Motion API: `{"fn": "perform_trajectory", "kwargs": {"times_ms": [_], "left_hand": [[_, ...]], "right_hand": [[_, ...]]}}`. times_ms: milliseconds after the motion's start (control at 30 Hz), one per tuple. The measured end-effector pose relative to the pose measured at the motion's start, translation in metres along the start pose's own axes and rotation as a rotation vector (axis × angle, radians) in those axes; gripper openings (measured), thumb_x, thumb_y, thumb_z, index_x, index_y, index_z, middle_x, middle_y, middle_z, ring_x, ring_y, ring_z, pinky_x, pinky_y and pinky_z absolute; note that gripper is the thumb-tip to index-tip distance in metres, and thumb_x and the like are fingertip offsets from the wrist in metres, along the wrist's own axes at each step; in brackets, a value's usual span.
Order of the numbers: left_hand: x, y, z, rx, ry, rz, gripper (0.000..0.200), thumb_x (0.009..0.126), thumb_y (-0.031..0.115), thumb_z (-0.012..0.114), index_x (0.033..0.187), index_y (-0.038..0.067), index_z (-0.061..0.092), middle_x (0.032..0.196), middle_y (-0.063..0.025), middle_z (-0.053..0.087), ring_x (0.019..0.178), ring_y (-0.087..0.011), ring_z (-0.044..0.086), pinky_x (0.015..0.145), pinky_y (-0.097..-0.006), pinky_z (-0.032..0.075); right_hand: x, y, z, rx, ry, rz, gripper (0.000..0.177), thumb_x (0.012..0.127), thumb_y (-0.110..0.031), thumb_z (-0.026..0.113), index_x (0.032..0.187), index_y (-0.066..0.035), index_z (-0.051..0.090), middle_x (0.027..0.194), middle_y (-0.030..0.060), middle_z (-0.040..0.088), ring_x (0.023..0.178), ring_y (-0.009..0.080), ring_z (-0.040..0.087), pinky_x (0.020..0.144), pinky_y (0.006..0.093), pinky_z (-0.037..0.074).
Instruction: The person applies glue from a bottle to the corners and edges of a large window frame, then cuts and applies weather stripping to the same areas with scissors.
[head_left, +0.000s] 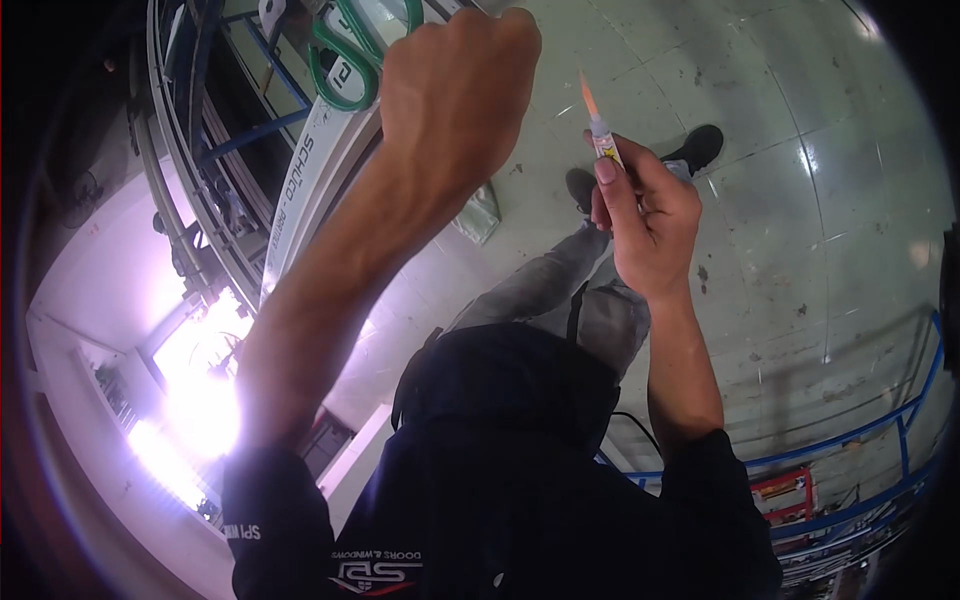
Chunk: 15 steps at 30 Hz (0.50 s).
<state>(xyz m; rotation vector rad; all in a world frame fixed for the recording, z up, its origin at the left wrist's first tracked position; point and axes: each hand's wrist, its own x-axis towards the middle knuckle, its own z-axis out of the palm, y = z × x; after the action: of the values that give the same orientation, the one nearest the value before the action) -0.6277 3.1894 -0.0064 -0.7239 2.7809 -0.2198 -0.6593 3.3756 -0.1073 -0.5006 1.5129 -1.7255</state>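
My right hand (650,215) is closed around a small glue tube (607,148) with a white label and a long, thin orange nozzle (588,97). The nozzle points up, away from my body, over the floor. My left hand (460,90) is stretched forward with its back toward me and its fingers curled under. Whatever those fingers hold, if anything, is hidden. Beside this hand runs a long white profile (290,190) with SCHÜCO printed on its film. Green looped shapes (345,75) lie over the profile, just left of my left hand.
Blue metal rack bars (255,135) stand at the upper left. Another blue rack (840,440) with long pieces and a red frame (805,495) is at the lower right. Tiled floor (770,230) spreads around my shoes (705,147). Bright light glares at the left.
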Motion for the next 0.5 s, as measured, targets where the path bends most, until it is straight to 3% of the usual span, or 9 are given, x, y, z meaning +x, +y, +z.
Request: {"fn": "perform_trajectory", "kwargs": {"times_ms": [33, 133, 200, 267, 333, 400, 500], "left_hand": [[0.001, -0.002, -0.004, 0.092, -0.01, 0.055, 0.007, 0.086, 0.008, 0.062, 0.088, 0.007, 0.069, 0.073, -0.0176, 0.069, 0.07, -0.0405, 0.071, 0.064, -0.0494, 0.056], [0.007, -0.008, -0.009, 0.27, -0.027, 0.192, 0.006, 0.085, 0.009, 0.064, 0.08, 0.009, 0.067, 0.071, -0.0175, 0.068, 0.066, -0.0379, 0.071, 0.058, -0.0466, 0.056], [0.006, -0.009, -0.008, 0.195, -0.129, 0.203, 0.007, 0.081, 0.01, 0.068, 0.079, 0.006, 0.073, 0.093, -0.0207, 0.071, 0.105, -0.0348, 0.063, 0.082, -0.042, 0.052], [0.006, -0.006, -0.008, 0.197, -0.156, 0.205, 0.007, 0.08, 0.012, 0.071, 0.079, 0.007, 0.074, 0.098, -0.0196, 0.073, 0.112, -0.0329, 0.065, 0.089, -0.0427, 0.052], [0.0, 0.0, -0.011, 0.271, -0.112, 0.197, 0.004, 0.083, 0.015, 0.072, 0.082, 0.011, 0.072, 0.087, -0.0141, 0.072, 0.088, -0.0323, 0.074, 0.077, -0.0486, 0.058], [-0.002, 0.001, -0.006, 0.26, -0.031, 0.302, 0.007, 0.08, 0.013, 0.071, 0.079, 0.007, 0.074, 0.093, -0.0141, 0.069, 0.097, -0.0284, 0.064, 0.085, -0.0428, 0.052], [0.005, 0.004, -0.015, 0.328, 0.016, 0.391, 0.011, 0.08, 0.013, 0.069, 0.077, 0.005, 0.076, 0.096, -0.0134, 0.066, 0.096, -0.0262, 0.057, 0.088, -0.0405, 0.048]], "right_hand": [[-0.001, 0.001, 0.001, 0.005, 0.014, -0.018, 0.026, 0.104, -0.013, 0.063, 0.12, 0.006, 0.07, 0.066, -0.0001, 0.058, 0.053, 0.007, 0.053, 0.05, 0.0236, 0.04], [-0.008, 0.004, 0.005, 0.018, 0.048, -0.04, 0.026, 0.104, -0.014, 0.063, 0.121, 0.005, 0.069, 0.065, 0.0003, 0.058, 0.054, 0.0075, 0.054, 0.05, 0.024, 0.041], [-0.011, 0.003, 0.009, 0.024, 0.065, -0.029, 0.027, 0.105, -0.014, 0.063, 0.122, 0.005, 0.069, 0.065, 0.0005, 0.058, 0.054, 0.0076, 0.054, 0.051, 0.0242, 0.041], [-0.014, 0.005, 0.014, 0.032, 0.074, -0.041, 0.027, 0.105, -0.014, 0.063, 0.122, 0.005, 0.069, 0.065, 0.0005, 0.058, 0.055, 0.0075, 0.054, 0.051, 0.0241, 0.041], [-0.019, 0.006, 0.018, 0.035, 0.093, -0.035, 0.027, 0.105, -0.014, 0.062, 0.122, 0.005, 0.069, 0.065, 0.0006, 0.058, 0.055, 0.0074, 0.054, 0.051, 0.024, 0.041], [-0.024, 0.006, 0.021, 0.032, 0.123, -0.011, 0.027, 0.105, -0.014, 0.062, 0.122, 0.006, 0.069, 0.065, 0.0007, 0.057, 0.055, 0.0074, 0.054, 0.052, 0.024, 0.041], [-0.029, 0.007, 0.022, 0.012, 0.173, -0.003, 0.026, 0.105, -0.013, 0.062, 0.121, 0.006, 0.069, 0.064, 0.0011, 0.057, 0.055, 0.0076, 0.053, 0.052, 0.0241, 0.041]]}}
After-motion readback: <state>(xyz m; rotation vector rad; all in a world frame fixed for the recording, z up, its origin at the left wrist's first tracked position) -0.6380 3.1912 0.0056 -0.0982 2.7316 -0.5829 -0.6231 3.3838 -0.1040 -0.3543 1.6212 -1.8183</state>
